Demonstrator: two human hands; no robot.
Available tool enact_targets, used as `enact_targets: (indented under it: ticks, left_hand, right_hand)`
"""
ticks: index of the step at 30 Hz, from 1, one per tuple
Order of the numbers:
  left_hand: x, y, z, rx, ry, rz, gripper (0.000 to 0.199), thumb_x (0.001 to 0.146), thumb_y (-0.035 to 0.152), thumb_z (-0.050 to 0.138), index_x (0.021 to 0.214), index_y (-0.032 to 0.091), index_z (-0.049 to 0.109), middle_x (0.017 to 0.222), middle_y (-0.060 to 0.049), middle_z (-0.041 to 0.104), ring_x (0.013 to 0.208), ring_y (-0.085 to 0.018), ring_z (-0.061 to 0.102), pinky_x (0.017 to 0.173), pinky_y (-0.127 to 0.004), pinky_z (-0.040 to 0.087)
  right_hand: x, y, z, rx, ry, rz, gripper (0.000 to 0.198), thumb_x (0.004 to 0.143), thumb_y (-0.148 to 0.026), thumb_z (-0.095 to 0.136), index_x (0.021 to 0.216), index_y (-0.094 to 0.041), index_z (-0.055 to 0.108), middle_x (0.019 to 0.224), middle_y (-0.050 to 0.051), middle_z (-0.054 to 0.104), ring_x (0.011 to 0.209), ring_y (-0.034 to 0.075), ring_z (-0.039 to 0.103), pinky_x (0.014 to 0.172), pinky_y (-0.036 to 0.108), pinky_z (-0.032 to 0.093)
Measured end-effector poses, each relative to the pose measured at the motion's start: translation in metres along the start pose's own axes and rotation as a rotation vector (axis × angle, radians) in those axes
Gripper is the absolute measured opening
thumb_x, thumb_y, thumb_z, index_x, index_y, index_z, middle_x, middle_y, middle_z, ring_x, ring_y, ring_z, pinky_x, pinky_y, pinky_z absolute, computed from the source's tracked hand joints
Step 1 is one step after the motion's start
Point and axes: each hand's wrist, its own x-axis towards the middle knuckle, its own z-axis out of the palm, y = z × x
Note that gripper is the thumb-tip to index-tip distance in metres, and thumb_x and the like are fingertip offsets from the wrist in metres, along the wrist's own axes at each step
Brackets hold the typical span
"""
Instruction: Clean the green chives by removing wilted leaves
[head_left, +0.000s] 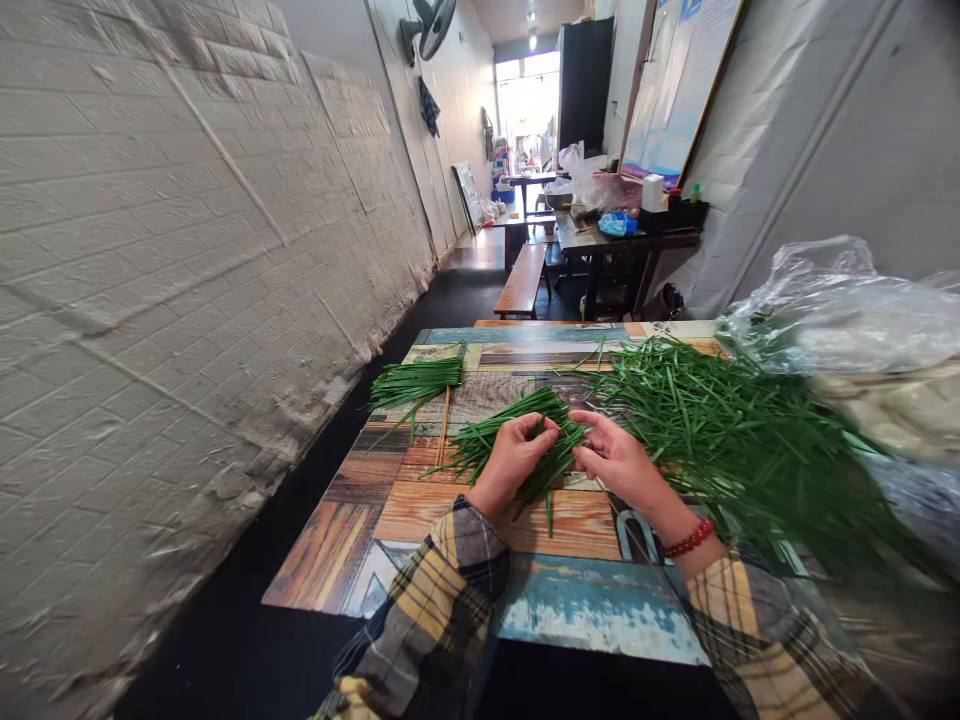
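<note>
A loose bunch of garlic chives (484, 437) lies on the patterned tabletop in front of me. Over its middle, my left hand (517, 452) has thumb and forefinger pinched together; what lies between the fingertips is too small to make out. My right hand (611, 460) is at the right side of this bunch, forefinger stretched out and apart from the thumb. Between the two hands, the chive stalks run slantwise under the fingers. To the far left rests another neat bundle of chives (420, 382), with thin brown strips (444, 425) beside it.
A big heap of loose chives (697, 410) spreads over the table's right side. Behind it are clear plastic bags (840, 310). The patterned tabletop (442, 510) stands near a white brick wall (187, 300). Beyond are a wooden bench (523, 280) and a cluttered table (592, 238).
</note>
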Motion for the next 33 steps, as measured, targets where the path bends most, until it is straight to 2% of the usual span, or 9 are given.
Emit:
enact_targets:
  ticks: [4,8,14,19,24,28,33]
  left_hand:
    - [0.0,0.001,0.0,-0.029,-0.021,-0.019,0.024,0.07,0.034,0.068,0.071,0.011,0.061,0.063,0.002,0.053,0.058,-0.008,0.042,0.053,-0.019,0.033]
    - [-0.001,0.001,0.0,-0.017,-0.057,-0.004,0.026,0.071,0.036,0.068,0.069,0.011,0.06,0.064,0.002,0.052,0.058,-0.008,0.043,0.054,-0.019,0.033]
    - [-0.001,-0.001,-0.001,0.037,-0.188,-0.003,0.025,0.075,0.035,0.064,0.073,0.01,0.062,0.068,-0.001,0.056,0.062,-0.009,0.047,0.056,-0.02,0.036]
    - [-0.002,0.003,0.0,-0.035,-0.105,-0.07,0.02,0.074,0.026,0.062,0.088,0.012,0.061,0.066,0.003,0.053,0.054,-0.006,0.043,0.05,-0.018,0.032]
    - [-0.001,0.005,0.0,-0.118,-0.093,-0.11,0.013,0.074,0.021,0.056,0.084,0.013,0.058,0.068,0.003,0.055,0.052,-0.005,0.043,0.047,-0.017,0.03]
    - [0.0,0.0,0.0,-0.108,-0.08,-0.123,0.016,0.075,0.027,0.057,0.08,0.012,0.061,0.063,0.003,0.055,0.049,-0.005,0.041,0.046,-0.018,0.028]
    - [0.001,-0.005,0.0,-0.133,-0.06,-0.114,0.026,0.072,0.033,0.065,0.085,0.011,0.068,0.072,-0.002,0.063,0.057,-0.009,0.05,0.054,-0.021,0.036]
  right_hand:
    - [-0.001,-0.002,0.0,0.043,-0.03,-0.011,0.052,0.077,-0.022,0.054,0.127,-0.018,0.045,0.059,-0.006,0.053,0.052,0.011,0.052,0.047,0.022,0.039]
    - [-0.001,-0.002,0.0,0.022,-0.024,-0.023,0.043,0.077,-0.022,0.055,0.12,-0.018,0.049,0.059,-0.007,0.052,0.053,0.011,0.053,0.049,0.022,0.04]
    - [0.0,0.0,0.0,0.015,-0.024,-0.013,0.026,0.078,-0.026,0.055,0.103,-0.019,0.05,0.062,-0.005,0.056,0.053,0.012,0.054,0.047,0.022,0.041]
    - [0.0,-0.001,0.0,0.007,0.033,-0.005,0.025,0.076,-0.027,0.056,0.099,-0.019,0.05,0.059,-0.005,0.056,0.049,0.011,0.052,0.046,0.022,0.038]
    - [0.0,-0.002,0.0,0.029,0.039,-0.002,0.026,0.076,-0.027,0.056,0.1,-0.019,0.05,0.056,-0.006,0.054,0.047,0.011,0.05,0.046,0.022,0.038]
    - [0.0,-0.001,0.0,0.012,0.033,-0.012,0.025,0.077,-0.026,0.056,0.1,-0.019,0.051,0.057,-0.006,0.054,0.048,0.011,0.052,0.047,0.022,0.039]
    - [-0.001,-0.001,0.0,0.027,0.012,-0.02,0.026,0.077,-0.026,0.056,0.101,-0.018,0.052,0.059,-0.005,0.055,0.05,0.011,0.053,0.047,0.022,0.04]
